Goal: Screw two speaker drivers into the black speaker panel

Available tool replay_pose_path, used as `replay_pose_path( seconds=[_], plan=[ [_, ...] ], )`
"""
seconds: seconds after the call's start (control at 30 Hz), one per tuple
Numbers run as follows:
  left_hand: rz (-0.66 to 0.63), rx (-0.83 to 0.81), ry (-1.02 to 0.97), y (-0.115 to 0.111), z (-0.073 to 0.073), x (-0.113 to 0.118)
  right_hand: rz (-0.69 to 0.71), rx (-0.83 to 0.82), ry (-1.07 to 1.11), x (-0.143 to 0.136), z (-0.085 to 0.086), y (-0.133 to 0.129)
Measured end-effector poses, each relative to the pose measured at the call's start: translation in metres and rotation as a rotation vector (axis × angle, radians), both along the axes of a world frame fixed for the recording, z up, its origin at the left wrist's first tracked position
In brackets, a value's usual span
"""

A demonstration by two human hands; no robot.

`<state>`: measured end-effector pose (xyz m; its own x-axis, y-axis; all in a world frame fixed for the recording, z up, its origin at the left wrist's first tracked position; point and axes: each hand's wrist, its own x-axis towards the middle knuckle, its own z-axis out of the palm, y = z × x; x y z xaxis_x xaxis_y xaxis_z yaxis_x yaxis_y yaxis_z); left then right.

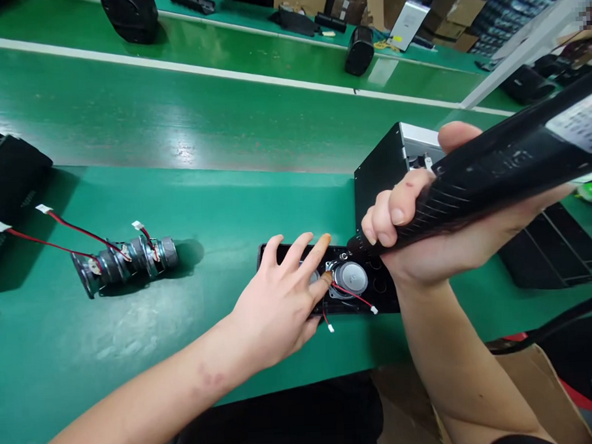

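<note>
The left hand [280,301] lies flat, fingers spread, pinning a black speaker panel [377,290] near the worktop's [181,286] front edge; its small speaker driver [351,278] sits just beside the fingertips. The right hand [424,236] grips an electric screwdriver [494,167], its tip touching the panel.

Left of you on green bench [187,207]: stack of speaker drivers [126,261] lying sideways, red wires [56,236] trailing out. Black housing [4,176] at your far left. Beyond white strip, black speaker [360,49], cardboard boxes [451,15].
</note>
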<state>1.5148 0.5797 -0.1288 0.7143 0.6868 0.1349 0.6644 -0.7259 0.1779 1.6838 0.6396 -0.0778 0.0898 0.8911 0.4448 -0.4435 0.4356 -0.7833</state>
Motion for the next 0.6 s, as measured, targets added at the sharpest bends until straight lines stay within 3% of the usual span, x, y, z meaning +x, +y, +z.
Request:
replay_pose_path(
  seconds=[0.13, 0.33, 0.6],
  plan=[
    [-0.018, -0.044, -0.033, 0.0013, 0.0037, -0.0031, -0.007, -0.013, -0.002, 0.0011, -0.0011, 0.0012],
    [-0.042, -0.06, -0.014, 0.0037, 0.0047, -0.0039, 0.099, -0.135, -0.032, 0.0029, 0.0076, -0.0021],
    [-0.037, -0.066, 0.002, 0.0043, 0.0046, -0.0026, 0.094, -0.113, -0.024, 0.0005, 0.0042, -0.0007]
  ],
)
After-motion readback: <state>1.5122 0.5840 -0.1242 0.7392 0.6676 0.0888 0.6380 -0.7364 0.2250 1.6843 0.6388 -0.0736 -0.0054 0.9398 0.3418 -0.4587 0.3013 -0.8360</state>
